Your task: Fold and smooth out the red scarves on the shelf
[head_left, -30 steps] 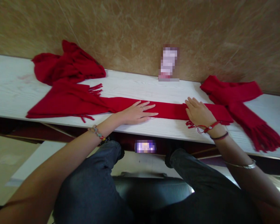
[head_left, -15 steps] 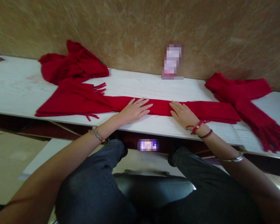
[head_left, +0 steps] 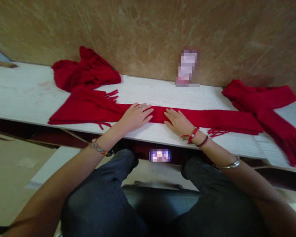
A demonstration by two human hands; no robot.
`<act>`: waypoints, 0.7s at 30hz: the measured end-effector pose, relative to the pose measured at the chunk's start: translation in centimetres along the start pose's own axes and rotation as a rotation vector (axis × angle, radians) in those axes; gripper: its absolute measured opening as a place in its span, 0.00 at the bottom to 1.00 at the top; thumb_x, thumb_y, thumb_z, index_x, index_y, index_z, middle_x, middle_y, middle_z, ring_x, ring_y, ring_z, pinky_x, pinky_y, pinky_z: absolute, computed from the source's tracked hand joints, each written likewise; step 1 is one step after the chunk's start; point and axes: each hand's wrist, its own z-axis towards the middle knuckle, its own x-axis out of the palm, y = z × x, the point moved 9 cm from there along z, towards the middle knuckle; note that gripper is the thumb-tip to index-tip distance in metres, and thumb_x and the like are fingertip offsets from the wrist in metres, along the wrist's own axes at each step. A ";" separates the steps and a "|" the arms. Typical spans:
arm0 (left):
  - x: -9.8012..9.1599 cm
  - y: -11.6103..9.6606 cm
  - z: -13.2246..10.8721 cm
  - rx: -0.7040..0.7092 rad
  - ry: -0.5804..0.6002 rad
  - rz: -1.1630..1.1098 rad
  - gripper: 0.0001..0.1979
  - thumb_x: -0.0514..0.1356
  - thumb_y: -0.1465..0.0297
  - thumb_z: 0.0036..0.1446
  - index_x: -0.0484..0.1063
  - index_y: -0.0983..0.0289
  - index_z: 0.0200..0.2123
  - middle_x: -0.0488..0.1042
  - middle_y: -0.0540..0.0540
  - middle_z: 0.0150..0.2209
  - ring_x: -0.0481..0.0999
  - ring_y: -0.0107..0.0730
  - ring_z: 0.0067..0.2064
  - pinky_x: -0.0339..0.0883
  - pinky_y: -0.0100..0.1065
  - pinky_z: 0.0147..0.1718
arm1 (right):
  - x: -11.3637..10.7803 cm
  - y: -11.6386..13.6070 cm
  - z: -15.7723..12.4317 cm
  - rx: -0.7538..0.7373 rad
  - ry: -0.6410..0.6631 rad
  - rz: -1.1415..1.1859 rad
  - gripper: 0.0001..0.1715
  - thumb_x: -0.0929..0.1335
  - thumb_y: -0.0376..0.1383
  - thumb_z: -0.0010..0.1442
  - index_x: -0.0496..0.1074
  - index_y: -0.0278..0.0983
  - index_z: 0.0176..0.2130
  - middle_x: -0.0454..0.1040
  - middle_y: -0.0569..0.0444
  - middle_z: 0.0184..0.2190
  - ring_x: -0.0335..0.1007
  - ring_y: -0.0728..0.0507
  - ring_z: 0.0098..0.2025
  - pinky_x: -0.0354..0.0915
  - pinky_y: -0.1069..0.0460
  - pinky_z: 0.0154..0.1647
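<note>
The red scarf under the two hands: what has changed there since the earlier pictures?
The right hand slid leftward along the red scarf, flat on it, and now lies close to the left hand. The left hand stayed pressed flat on the scarf at about the same spot. Nothing was grasped or released. The bunched scarf and the white table look unchanged.

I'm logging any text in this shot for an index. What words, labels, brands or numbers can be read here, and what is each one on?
No text can be read.
The small upright item against the wall is pixelated; nothing legible.
The patch under the white table edge is also pixelated; nothing legible.
The red scarf under the left hand and right hand, and the table, show no label or print.
</note>
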 end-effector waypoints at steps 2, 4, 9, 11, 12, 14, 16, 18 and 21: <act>0.3 1.6 -1.1 -0.027 0.074 0.060 0.20 0.47 0.65 0.65 0.68 0.65 0.54 0.69 0.59 0.55 0.68 0.39 0.56 0.56 0.42 0.56 | 0.4 0.2 0.1 -0.011 0.014 0.003 0.27 0.57 0.38 0.64 0.62 0.30 0.59 0.59 0.41 0.62 0.52 0.39 0.64 0.50 0.40 0.63; 0.5 3.0 -2.2 -0.041 0.118 0.097 0.21 0.47 0.64 0.65 0.67 0.65 0.56 0.68 0.59 0.56 0.68 0.38 0.57 0.57 0.39 0.55 | 0.5 0.1 0.0 -0.022 0.014 0.003 0.28 0.57 0.37 0.64 0.62 0.29 0.59 0.59 0.41 0.62 0.52 0.38 0.64 0.51 0.40 0.63; 0.6 4.3 -3.7 -0.059 0.115 0.162 0.21 0.45 0.62 0.66 0.65 0.62 0.57 0.67 0.58 0.57 0.68 0.39 0.56 0.61 0.38 0.51 | 0.0 0.3 0.0 -0.067 0.000 -0.020 0.27 0.58 0.37 0.63 0.63 0.30 0.58 0.60 0.42 0.61 0.55 0.37 0.62 0.54 0.39 0.61; 0.3 4.6 -3.8 -0.082 0.101 0.182 0.21 0.46 0.61 0.65 0.66 0.62 0.56 0.69 0.59 0.54 0.70 0.40 0.52 0.64 0.37 0.47 | -0.3 1.0 0.3 -0.094 -0.001 -0.036 0.26 0.58 0.36 0.63 0.65 0.30 0.57 0.61 0.42 0.60 0.55 0.36 0.62 0.55 0.39 0.60; 0.1 4.7 -3.8 -0.094 0.095 0.193 0.21 0.47 0.60 0.65 0.67 0.62 0.55 0.70 0.60 0.52 0.71 0.40 0.51 0.64 0.36 0.45 | -0.5 1.6 0.5 -0.111 -0.006 -0.044 0.25 0.58 0.36 0.63 0.65 0.30 0.57 0.61 0.41 0.60 0.55 0.36 0.62 0.55 0.39 0.60; -0.2 4.9 -3.6 -0.098 0.097 0.218 0.21 0.47 0.59 0.65 0.68 0.63 0.52 0.71 0.60 0.49 0.72 0.40 0.48 0.65 0.35 0.43 | -0.8 2.9 1.1 -0.152 -0.019 -0.052 0.24 0.59 0.35 0.63 0.66 0.30 0.56 0.62 0.41 0.60 0.56 0.37 0.62 0.55 0.39 0.61; -0.4 4.9 -3.5 -0.074 0.122 0.238 0.20 0.48 0.58 0.64 0.69 0.63 0.51 0.70 0.60 0.47 0.72 0.39 0.46 0.65 0.34 0.41 | -0.9 4.3 1.8 -0.191 -0.024 -0.044 0.23 0.60 0.34 0.62 0.67 0.30 0.55 0.63 0.41 0.59 0.57 0.38 0.61 0.56 0.41 0.60; -0.5 4.8 -3.5 -0.036 0.156 0.239 0.19 0.48 0.59 0.64 0.69 0.63 0.50 0.70 0.59 0.47 0.73 0.37 0.44 0.65 0.33 0.40 | -0.6 5.1 2.3 -0.217 -0.012 -0.024 0.23 0.59 0.31 0.62 0.68 0.29 0.54 0.66 0.41 0.57 0.60 0.40 0.60 0.58 0.43 0.60; -0.5 4.8 -3.7 -0.002 0.180 0.237 0.16 0.48 0.68 0.64 0.68 0.62 0.51 0.70 0.58 0.46 0.73 0.36 0.43 0.66 0.32 0.38 | -0.1 5.3 2.8 -0.239 0.002 0.008 0.22 0.59 0.27 0.61 0.69 0.27 0.52 0.68 0.40 0.55 0.63 0.41 0.58 0.61 0.44 0.57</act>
